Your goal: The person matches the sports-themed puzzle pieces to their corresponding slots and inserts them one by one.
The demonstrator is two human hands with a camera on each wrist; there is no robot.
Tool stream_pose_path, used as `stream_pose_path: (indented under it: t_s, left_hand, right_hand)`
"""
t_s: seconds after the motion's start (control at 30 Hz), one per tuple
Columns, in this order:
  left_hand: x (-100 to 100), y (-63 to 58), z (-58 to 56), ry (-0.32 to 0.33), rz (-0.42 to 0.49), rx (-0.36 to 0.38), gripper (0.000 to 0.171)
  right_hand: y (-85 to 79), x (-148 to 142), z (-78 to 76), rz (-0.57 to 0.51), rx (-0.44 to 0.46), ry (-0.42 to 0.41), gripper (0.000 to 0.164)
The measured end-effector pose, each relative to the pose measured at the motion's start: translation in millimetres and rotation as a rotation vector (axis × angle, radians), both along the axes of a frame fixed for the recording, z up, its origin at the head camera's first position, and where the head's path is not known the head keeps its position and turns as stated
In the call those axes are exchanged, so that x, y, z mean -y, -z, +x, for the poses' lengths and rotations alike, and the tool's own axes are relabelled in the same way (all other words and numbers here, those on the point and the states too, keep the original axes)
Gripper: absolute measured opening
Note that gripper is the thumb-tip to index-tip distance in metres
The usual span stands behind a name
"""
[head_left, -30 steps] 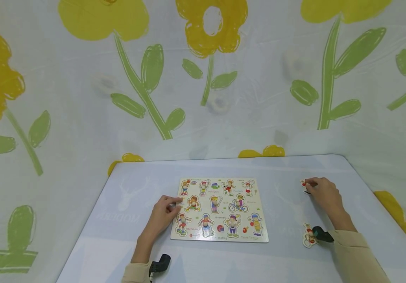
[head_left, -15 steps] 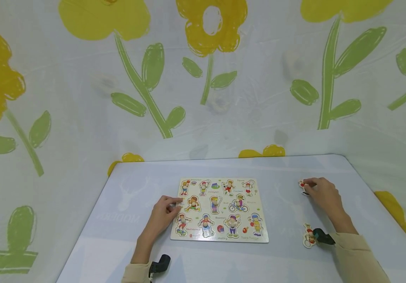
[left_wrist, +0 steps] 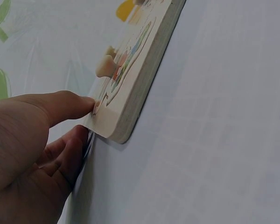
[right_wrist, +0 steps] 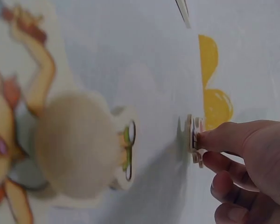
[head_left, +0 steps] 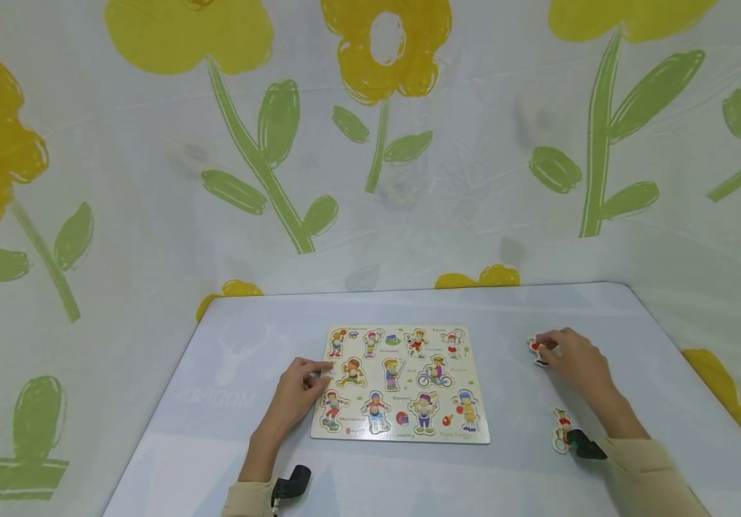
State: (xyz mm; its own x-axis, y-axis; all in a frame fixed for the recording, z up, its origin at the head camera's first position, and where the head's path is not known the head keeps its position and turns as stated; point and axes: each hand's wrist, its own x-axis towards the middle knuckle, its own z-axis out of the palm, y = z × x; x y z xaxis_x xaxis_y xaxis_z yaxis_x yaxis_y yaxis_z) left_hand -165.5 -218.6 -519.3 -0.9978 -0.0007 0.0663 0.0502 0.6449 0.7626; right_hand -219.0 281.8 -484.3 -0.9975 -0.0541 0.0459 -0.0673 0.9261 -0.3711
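Observation:
On the pale tabletop lies a wooden sports puzzle board (head_left: 375,377) with several knobbed figure pieces set in it. At its left edge my left hand (head_left: 298,391) pinches the rim; the left wrist view shows the thumb (left_wrist: 77,105) on top and other fingers low against the board's side (left_wrist: 144,93). To the right of the board, my right hand (head_left: 580,366) holds a small figure puzzle piece (head_left: 533,350) between thumb and fingertips. That piece (right_wrist: 191,135) stands edge-on in the right wrist view, its picture mostly hidden.
Another puzzle piece (head_left: 561,434) lies by my right wrist, partly behind the black wrist camera (head_left: 585,445); its knob (right_wrist: 79,144) looms blurred in the right wrist view. A flower-printed cloth (head_left: 461,215) hangs behind the table.
My right hand has moved left toward the board, carrying the puzzle piece with it. The left hand and the board have stayed put.

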Motion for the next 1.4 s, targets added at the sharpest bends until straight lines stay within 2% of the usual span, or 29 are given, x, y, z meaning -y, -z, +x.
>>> stream_pose_path:
  t_s: [0.27,0.5,0.73,1.03,1.4]
  left_hand:
    - [-1,-1.8,0.9,0.000,-0.011,-0.002,0.027]
    - [0,2.1,-0.6,0.001,0.000,0.006,0.027]
    - [0,2.5,-0.6,0.000,-0.002,0.007,0.027]
    - [0,2.8,-0.5,0.015,0.001,-0.040,0.027]
    - [0,2.3,0.3,0.007,0.002,-0.020,0.027]
  right_hand:
    - [-5.5,20,13.1,0.048,-0.051,-0.068,0.020]
    - [-8.6,42,28.1,0.082,-0.093,-0.097,0.018]
    - [-11.5,63,42.0,0.118,-0.140,-0.178,0.017]
    - [-8.3,89,58.3,0.158,-0.192,-0.287,0.014]
    - [0.0,107,73.6,0.096,-0.249,-0.434,0.014]
